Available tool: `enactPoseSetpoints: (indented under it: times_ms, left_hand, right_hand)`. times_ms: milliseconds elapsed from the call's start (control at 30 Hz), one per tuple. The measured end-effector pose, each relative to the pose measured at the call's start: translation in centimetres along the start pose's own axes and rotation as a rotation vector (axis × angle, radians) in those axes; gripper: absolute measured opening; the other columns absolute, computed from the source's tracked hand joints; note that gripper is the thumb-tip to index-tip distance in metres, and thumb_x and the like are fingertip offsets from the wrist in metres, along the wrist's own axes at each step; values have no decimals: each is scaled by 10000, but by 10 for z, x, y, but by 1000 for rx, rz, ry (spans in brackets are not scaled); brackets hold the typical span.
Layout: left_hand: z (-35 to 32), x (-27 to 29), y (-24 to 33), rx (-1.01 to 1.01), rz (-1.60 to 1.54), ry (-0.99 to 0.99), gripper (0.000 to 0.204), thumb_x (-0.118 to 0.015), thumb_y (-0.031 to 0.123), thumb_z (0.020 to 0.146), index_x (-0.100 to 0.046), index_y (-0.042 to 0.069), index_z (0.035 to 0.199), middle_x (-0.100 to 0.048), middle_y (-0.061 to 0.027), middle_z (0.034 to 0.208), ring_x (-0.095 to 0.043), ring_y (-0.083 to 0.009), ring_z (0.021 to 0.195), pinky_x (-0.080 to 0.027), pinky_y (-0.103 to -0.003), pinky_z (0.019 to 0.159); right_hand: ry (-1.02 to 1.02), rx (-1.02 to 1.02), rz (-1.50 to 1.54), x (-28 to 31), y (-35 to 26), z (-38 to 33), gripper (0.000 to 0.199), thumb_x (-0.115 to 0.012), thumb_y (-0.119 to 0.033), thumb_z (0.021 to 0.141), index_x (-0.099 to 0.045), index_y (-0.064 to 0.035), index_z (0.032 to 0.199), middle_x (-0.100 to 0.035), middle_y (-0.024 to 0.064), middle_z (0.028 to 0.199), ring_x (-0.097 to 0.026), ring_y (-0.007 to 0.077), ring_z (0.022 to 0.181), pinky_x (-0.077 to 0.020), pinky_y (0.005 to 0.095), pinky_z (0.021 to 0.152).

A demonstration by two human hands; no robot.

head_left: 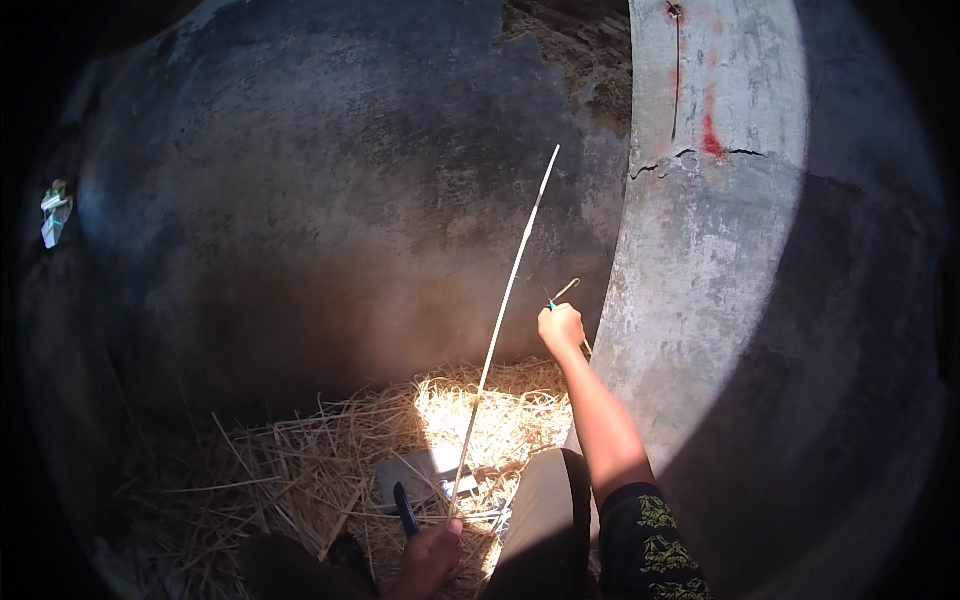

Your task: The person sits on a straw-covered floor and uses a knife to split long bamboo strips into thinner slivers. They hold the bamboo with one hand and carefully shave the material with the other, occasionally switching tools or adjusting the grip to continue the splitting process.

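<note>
1. Stick (525,238), long, thin and pale, slants up from the person's left hand (432,556), its far tip well clear of the straw.
2. That left hand is closed around the stick's near end, thumb on top; a dark blue bar (405,510) juts up beside it, and I can't tell whether it is held too.
3. Farther out, the right hand (562,328) is a fist on a thin strip (567,290) with a curled end; a teal bit shows there, too small to make out.
4. Loose straw (290,455) heaps below, brightly sunlit near the stick, with a flat grey block (400,475) lying on it.
5. To the right, a sunlit concrete band (700,250) carries a crack and red smears.
</note>
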State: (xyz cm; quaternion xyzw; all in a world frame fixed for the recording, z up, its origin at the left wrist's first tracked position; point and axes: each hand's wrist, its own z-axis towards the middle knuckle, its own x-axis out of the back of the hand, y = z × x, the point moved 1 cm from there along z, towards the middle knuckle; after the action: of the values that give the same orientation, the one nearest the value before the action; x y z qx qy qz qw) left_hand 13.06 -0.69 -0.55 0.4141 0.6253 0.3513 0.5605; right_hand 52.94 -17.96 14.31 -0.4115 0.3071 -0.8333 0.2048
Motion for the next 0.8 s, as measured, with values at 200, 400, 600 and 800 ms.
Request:
enactPoseSetpoints:
  times_ms: [200,400,600,800]
  left_hand:
    - [17,28,39,-161,-109,86,258,-558,307,1016,-509,90,886,-391,43,585,-347,-49,421,-241,-232,379]
    - [37,50,51,-222,-81,341,272,-663,285,961,-465,141,842,-300,87,546,-237,-24,386,-181,-228,349]
    - [37,59,52,-177,-231,400,275,-677,315,951,-498,116,886,-281,90,548,-235,-22,390,-189,-222,351]
    - [50,64,40,-57,-145,384,299,-655,331,960,-572,57,1050,-288,88,553,-239,-30,393,-193,-232,347]
  right_hand:
    - [-220,276,95,-28,-9,-121,291,-601,-293,804,-697,-19,784,-693,236,780,-704,394,790,-552,472,752]
    - [-9,1009,-102,-44,-14,-217,102,-677,-168,711,-640,-76,734,-648,97,657,-660,245,599,-522,375,561]
    - [72,1207,86,-51,-31,-251,139,-630,-146,792,-546,-128,682,-582,33,597,-611,201,525,-489,337,528]
    - [15,1299,94,-41,-47,-281,185,-664,-160,752,-502,-156,664,-510,14,571,-547,188,507,-426,329,480]
